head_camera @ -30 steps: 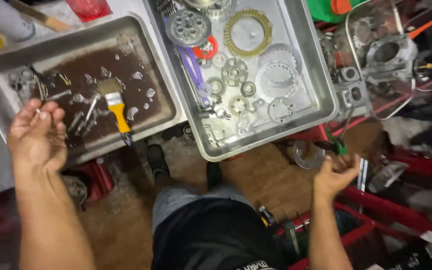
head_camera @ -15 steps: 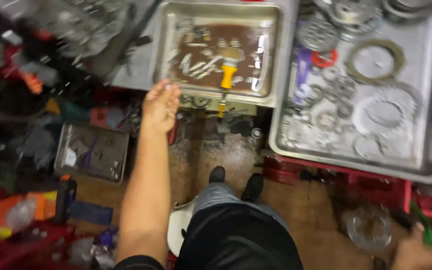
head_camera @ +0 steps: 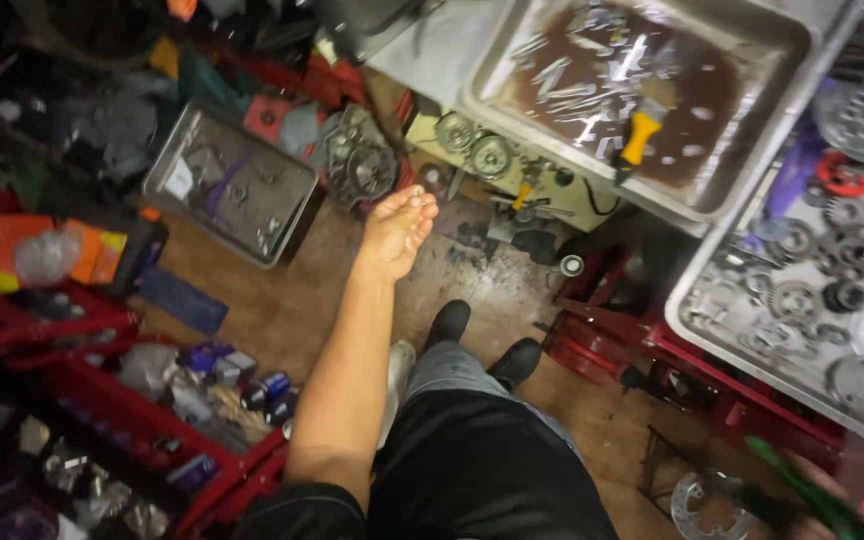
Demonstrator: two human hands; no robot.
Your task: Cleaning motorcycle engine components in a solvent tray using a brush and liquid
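Observation:
My left hand (head_camera: pixel 397 230) is stretched out over the brown floor, palm up, fingers loosely together, with nothing visible in it. It hovers below the near edge of a metal tray of dark oily liquid (head_camera: pixel 482 100), where several small parts and a yellow-handled brush (head_camera: pixel 640 138) lie. My right hand (head_camera: pixel 837 490) shows only as a blur at the bottom right corner, closed around a green-handled tool (head_camera: pixel 802 490). A second metal tray (head_camera: pixel 752 375) at the right holds several gears and rings.
A smaller metal tray (head_camera: pixel 232 190) with loose parts lies on the floor at the left. Red racks (head_camera: pixel 152 420) with cans and clutter line the left side. My black shoes (head_camera: pixel 449 322) stand below the hand. A metal disc (head_camera: pixel 707 505) lies at bottom right.
The view has swung left and down, so both trays slid to the upper right. My left hand left the oily tray and now hangs over the floor. The right hand stays low with the green tool.

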